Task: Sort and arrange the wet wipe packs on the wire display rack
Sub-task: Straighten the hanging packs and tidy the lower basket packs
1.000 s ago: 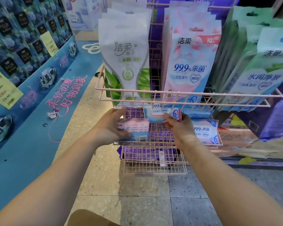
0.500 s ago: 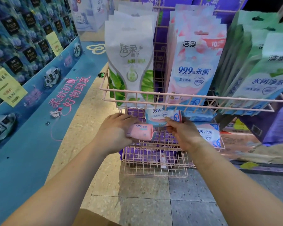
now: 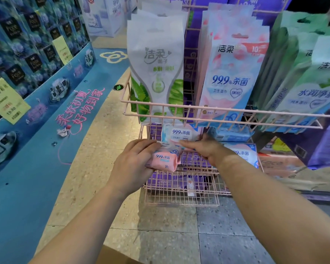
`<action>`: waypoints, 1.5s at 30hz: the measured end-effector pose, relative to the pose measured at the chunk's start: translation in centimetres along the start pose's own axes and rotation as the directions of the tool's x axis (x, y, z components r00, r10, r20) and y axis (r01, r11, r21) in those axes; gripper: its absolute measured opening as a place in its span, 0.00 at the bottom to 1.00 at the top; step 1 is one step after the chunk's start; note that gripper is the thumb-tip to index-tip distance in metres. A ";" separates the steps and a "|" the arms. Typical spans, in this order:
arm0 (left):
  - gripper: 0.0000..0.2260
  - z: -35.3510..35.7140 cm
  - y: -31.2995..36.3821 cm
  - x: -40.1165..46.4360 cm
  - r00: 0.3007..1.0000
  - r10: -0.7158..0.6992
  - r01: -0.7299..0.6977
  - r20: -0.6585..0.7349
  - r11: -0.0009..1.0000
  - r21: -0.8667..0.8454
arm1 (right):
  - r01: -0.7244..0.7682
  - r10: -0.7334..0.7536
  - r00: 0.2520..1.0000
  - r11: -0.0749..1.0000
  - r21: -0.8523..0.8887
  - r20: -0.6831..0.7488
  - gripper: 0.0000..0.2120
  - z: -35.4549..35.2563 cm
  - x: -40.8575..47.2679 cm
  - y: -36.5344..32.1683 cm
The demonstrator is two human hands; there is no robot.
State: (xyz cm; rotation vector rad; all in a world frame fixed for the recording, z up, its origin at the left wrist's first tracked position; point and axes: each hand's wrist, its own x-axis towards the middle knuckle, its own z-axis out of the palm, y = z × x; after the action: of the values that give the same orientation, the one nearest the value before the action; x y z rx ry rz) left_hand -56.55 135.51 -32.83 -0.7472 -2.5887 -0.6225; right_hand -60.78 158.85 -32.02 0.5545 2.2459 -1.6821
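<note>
Nearest me, my left hand [image 3: 135, 164] holds a small pink pack [image 3: 165, 161] at the near left corner of the middle shelf [image 3: 196, 164] of the pink wire rack [image 3: 225, 116], fingers curled over its top and left end. The pack lies flat-ish, its long axis running left to right, printed face tilted up toward me so the label reads upright. Just to its right, my right hand [image 3: 204, 149] reaches in with fingers extended, touching the blue-and-white pack [image 3: 181, 133] standing behind; whether it pinches that pack I cannot tell.

To do this step well, I think I should slide the pink pack inward with its label still facing front, keep its edge square to the shelf wire, and steady the standing pack so it does not topple.

Farther off, tall hanging packs [image 3: 234, 73] fill the upper basket.
</note>
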 end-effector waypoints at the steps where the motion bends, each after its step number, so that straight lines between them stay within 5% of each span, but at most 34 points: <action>1: 0.24 0.0 0.0 0.0 1.000 -0.008 0.008 0.011 1.000 0.004 | 0.027 -0.027 1.000 1.000 -0.016 0.003 0.24 -0.1 -0.1 0.2; 6: 0.25 -0.1 -0.5 -0.3 1.000 -0.010 0.010 0.012 1.000 0.017 | 0.129 -0.136 0.990 0.975 -0.183 -0.025 0.38 -0.2 0.1 1.7; 12: 0.26 -0.2 -0.1 0.0 0.997 -0.057 0.055 0.050 0.998 0.034 | 0.154 -0.174 0.976 0.976 -0.156 -0.127 0.14 1.3 0.8 -0.8; 17: 0.28 -0.3 0.9 0.7 0.981 -0.134 0.129 0.139 0.991 0.047 | 0.122 -0.159 0.969 0.973 -0.195 -0.188 0.19 1.9 1.3 -0.3; 20: 0.28 0.3 1.2 1.2 0.990 -0.125 0.124 0.071 0.992 0.015 | 0.113 -0.140 0.964 0.986 -0.126 -0.228 0.17 0.9 0.3 -0.2; 25: 0.28 1.5 2.8 1.9 0.990 -0.136 0.129 -0.042 0.983 -0.131 | -0.048 0.054 0.995 0.996 -0.070 0.085 0.36 1.2 -2.9 0.0; 28: 0.28 1.1 3.0 1.3 0.968 -0.208 0.237 0.142 0.942 -0.238 | 0.024 -0.024 0.997 1.000 0.004 0.068 0.32 0.9 -3.4 0.3; 30: 0.31 0.6 2.9 1.2 0.895 -0.358 0.418 0.267 0.882 -0.217 | 0.043 -0.039 0.998 0.995 -0.090 0.041 0.31 0.5 -3.6 0.1; 32: 0.25 0.7 2.9 1.8 0.849 -0.464 0.512 0.252 0.841 -0.175 | 0.054 -0.045 0.998 0.978 -0.200 0.047 0.31 0.5 -4.0 -0.5; 36: 0.11 1.0 3.8 3.2 0.861 -0.451 0.443 0.234 0.892 0.090 | 0.053 -0.020 0.998 0.750 -0.659 0.057 0.23 0.6 -3.7 -0.8; 45: 0.18 2.1 4.1 2.3 0.881 -0.415 0.386 0.226 0.908 0.162 | 0.078 -0.073 0.997 0.726 -0.684 0.035 0.19 1.9 -4.2 0.3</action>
State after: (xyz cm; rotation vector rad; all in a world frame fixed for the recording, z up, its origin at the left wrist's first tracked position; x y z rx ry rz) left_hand -56.56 140.62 -32.25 -0.2615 -3.0231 -0.5145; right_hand -56.91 156.56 -30.89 0.2639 2.6681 -0.7373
